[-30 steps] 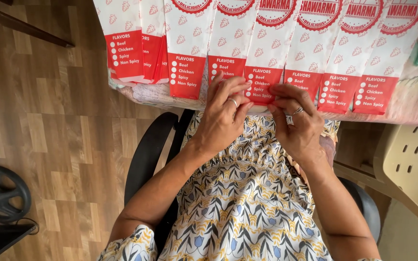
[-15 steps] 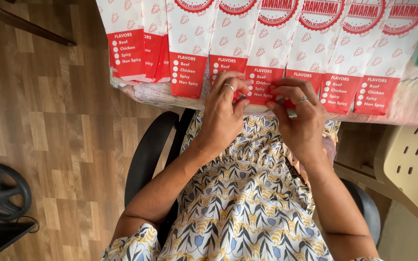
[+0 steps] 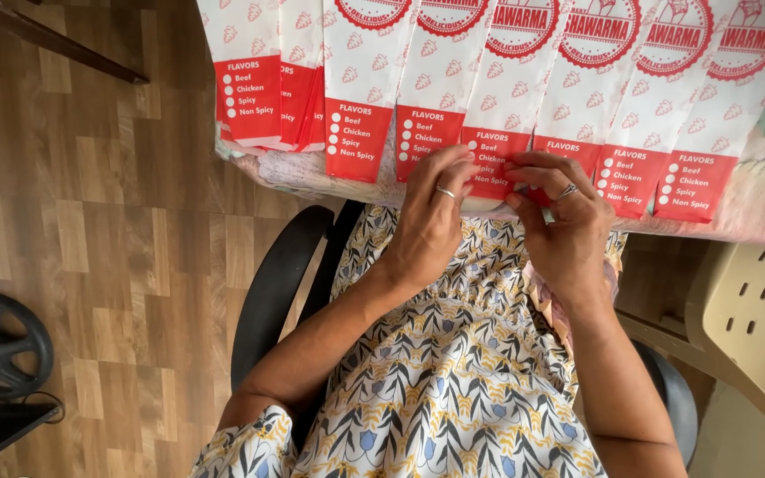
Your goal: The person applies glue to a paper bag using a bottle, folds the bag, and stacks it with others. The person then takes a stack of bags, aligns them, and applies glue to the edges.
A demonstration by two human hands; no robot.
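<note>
Both hands meet at the table edge (image 3: 754,226), where a row of flat red-and-white paper bags (image 3: 577,97) overlaps. The left hand (image 3: 431,217) and right hand (image 3: 564,226) pinch the red bottom end of one middle bag (image 3: 491,164), fingers curled narrow; what the bags hold cannot be seen.

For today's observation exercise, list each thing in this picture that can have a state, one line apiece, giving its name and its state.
left hand: fingers bent, pressing on the bag's lower edge
right hand: fingertips pinching the same edge
held paper bag: flat, red end at the table edge
row of paper bags: flat, overlapping side by side
table: covered with bags
black chair: occupied
beige plastic chair: unoccupied
</note>
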